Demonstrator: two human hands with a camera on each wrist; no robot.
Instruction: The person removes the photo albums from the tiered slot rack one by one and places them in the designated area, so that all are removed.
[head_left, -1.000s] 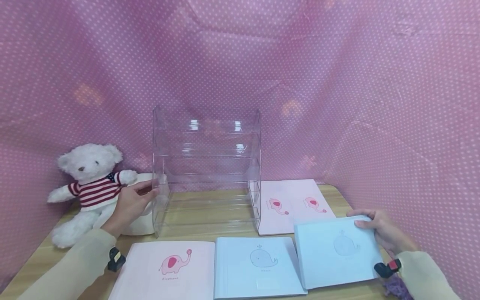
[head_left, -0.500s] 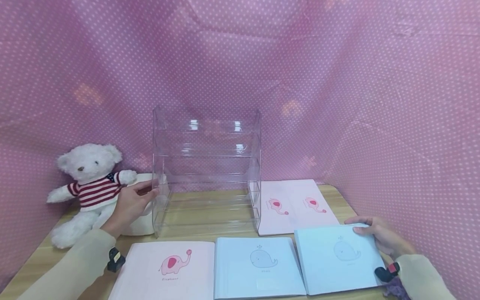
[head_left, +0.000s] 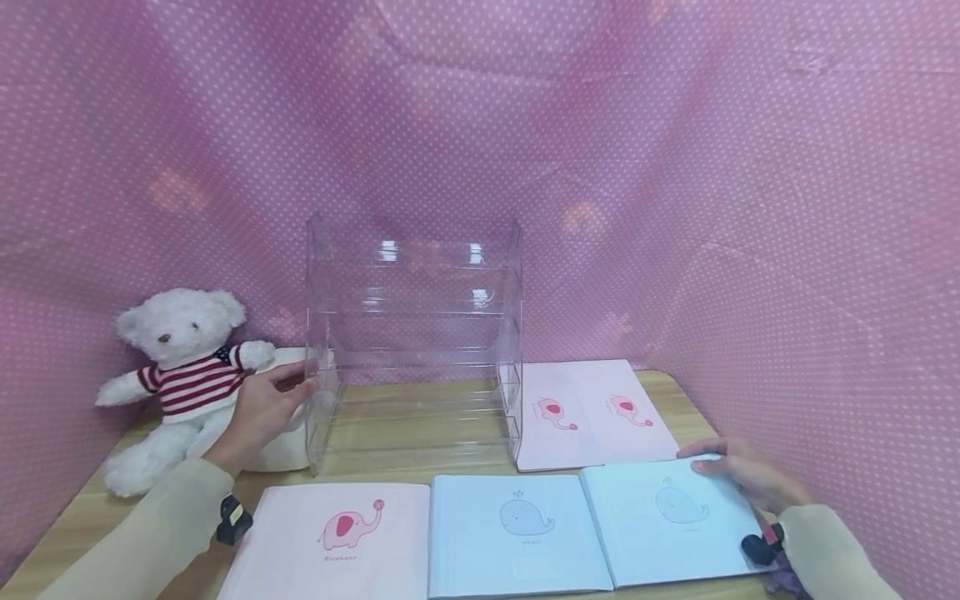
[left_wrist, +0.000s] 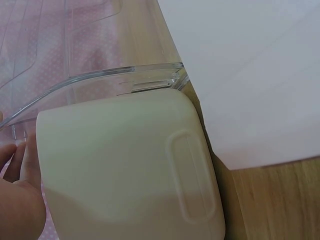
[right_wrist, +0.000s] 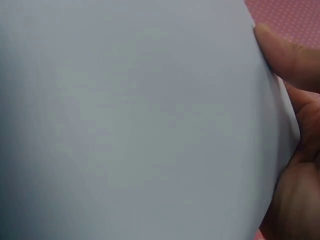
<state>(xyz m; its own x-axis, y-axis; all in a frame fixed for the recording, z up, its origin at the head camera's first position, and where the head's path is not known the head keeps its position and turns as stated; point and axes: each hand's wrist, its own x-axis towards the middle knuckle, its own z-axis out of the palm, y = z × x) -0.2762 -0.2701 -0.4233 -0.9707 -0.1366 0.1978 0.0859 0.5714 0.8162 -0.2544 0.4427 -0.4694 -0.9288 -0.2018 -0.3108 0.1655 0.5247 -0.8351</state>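
My right hand (head_left: 750, 475) grips the upper right edge of a light blue booklet (head_left: 645, 533) with a whale drawing, thumb on its front; in the right wrist view the booklet's pale cover (right_wrist: 150, 120) fills most of the picture. Beside it lies a second blue whale booklet (head_left: 480, 542), then a pink elephant booklet (head_left: 300, 517). My left hand (head_left: 262, 412) pinches the left side panel of a clear tiered rack (head_left: 412, 312). In the left wrist view its fingers (left_wrist: 31, 162) are at the rack's curved edge, past a cream plastic bin (left_wrist: 120, 160).
A white teddy bear (head_left: 195, 383) in a striped sweater sits at the left, close to the bin. Right of the rack, a pink sheet or booklet with two elephants (head_left: 585, 450) lies on the wooden table (head_left: 420, 417). Pink dotted cloth (head_left: 675, 208) hangs around the table.
My right hand has lowered the blue booklet, then shifted it left against the middle booklet. The left hand has stayed at the rack.
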